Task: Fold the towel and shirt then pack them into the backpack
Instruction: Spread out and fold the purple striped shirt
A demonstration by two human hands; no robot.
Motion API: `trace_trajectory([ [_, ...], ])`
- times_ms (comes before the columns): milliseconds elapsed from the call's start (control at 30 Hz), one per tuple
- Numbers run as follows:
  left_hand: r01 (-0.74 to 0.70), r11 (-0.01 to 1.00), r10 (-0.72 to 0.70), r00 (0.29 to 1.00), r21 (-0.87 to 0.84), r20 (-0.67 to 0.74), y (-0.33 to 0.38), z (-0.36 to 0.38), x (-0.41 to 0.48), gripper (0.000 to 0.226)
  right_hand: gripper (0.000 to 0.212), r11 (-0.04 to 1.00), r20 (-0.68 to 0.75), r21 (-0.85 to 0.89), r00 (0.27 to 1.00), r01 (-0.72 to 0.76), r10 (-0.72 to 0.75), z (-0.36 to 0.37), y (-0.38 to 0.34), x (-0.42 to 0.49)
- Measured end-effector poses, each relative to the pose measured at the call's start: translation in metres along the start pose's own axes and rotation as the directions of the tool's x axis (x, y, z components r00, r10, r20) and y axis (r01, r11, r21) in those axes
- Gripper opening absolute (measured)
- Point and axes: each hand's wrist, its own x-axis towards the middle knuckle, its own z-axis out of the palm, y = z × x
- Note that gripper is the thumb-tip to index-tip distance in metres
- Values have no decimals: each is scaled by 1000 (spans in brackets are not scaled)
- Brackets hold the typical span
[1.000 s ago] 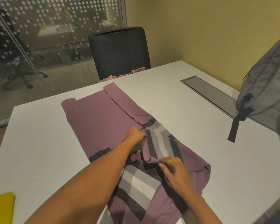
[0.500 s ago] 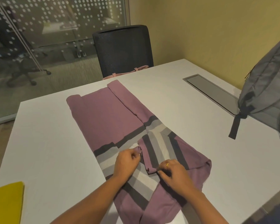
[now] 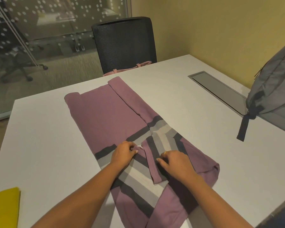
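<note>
Purple shirt (image 3: 109,116) pinched: left hand (image 3: 123,154) (right hand (image 3: 174,163) too).

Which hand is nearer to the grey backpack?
Right. The right hand pinches the shirt on the side toward the backpack; the left hand grips the shirt farther left, away from it.

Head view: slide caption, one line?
Left hand and right hand pinch the purple striped shirt mid-fold on the table; backpack at right.

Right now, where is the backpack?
In the head view the grey backpack sits at the picture's right edge on the white table, beside the cable hatch, right of the purple striped shirt.
</note>
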Motion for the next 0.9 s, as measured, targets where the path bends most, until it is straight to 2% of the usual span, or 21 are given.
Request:
trace_trajectory([
  [67,29,999,-30,997,18,64,-1,-5,6,25,27,1000,-15,24,1000,15,-15,-5,-7,18],
  [167,57,998,-57,995,12,79,1,-5,11,16,20,996,-92,72,995,51,-45,-4,-14,51],
  [233,46,999,-46,999,-10,14,4,-2,10,9,28,992,-105,94,992,85,-76,-1,-17,70],
  [300,14,999,-18,994,-32,-112,8,1,6,18,34,992,-58,79,994,101,-96,6,-20,82],
  [333,-2,1000,0,987,-15,-163,10,3,3,22,34,992,-17,66,994,105,-104,11,-20,86],
  [400,-31,999,37,983,34,-179,10,11,-2,23,26,991,44,54,992,119,-121,21,-21,87],
  [500,-48,999,48,986,4,-163,7,23,-6,20,16,971,-19,213,994,111,-110,30,-17,82],
  [600,-82,995,72,982,-53,-176,4,24,-8,12,12,889,-144,444,988,113,-53,30,-17,75],
  [667,-108,992,94,976,-64,-196,2,23,-9,5,13,850,-138,515,990,107,-42,31,-15,69],
  [767,-126,989,107,972,-83,-210,2,24,-13,6,26,869,-45,484,994,107,-97,35,-9,63],
  [833,-128,987,105,971,-99,-215,4,24,-19,6,39,890,-72,438,991,131,-110,35,-6,60],
  [900,-154,982,126,965,-105,-231,3,25,-29,5,42,901,-148,412,985,139,-85,27,-5,53],
])
